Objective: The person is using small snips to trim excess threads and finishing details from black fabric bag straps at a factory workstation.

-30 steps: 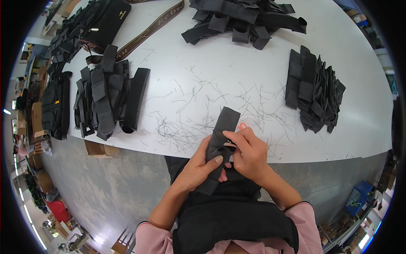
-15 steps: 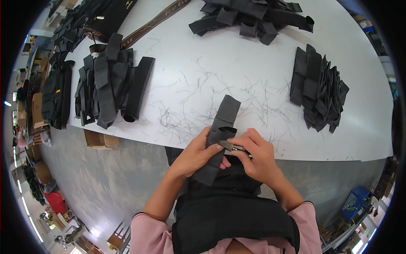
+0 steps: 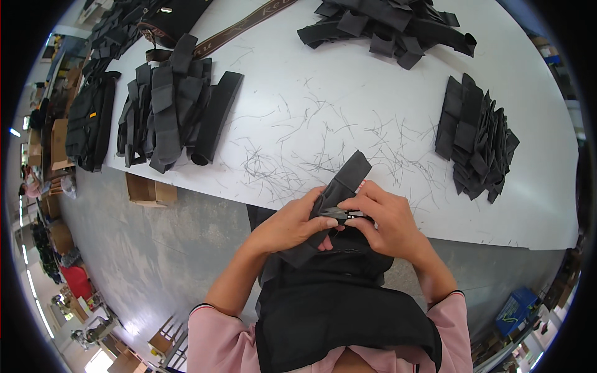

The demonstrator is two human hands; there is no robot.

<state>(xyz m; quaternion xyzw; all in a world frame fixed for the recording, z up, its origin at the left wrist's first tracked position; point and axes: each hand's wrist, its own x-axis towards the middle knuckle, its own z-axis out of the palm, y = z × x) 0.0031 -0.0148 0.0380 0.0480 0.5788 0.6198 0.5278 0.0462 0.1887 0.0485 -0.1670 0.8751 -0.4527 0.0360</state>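
The left hand [image 3: 297, 222] pinches a black fabric strip [image 3: 353, 173] between thumb and fingers, while the right hand [image 3: 393, 219] is closed around small metal snips [image 3: 334, 213], whose blades point left across the strip, close to the left thumb. The strip is held over the near edge of the white table [image 3: 292, 74]; its long axis runs slantwise, the upper end pointing away and to the right above the tabletop, the lower end toward the lap. Loose dark threads [image 3: 267, 166] lie beyond the hands. Piles of similar strips sit at left [image 3: 166, 118], right [image 3: 476, 140] and far side [image 3: 398, 22]. An open cardboard box [image 3: 163, 194] stands on the floor at left and a blue crate [image 3: 516, 311] at right; I cannot tell what either contains.
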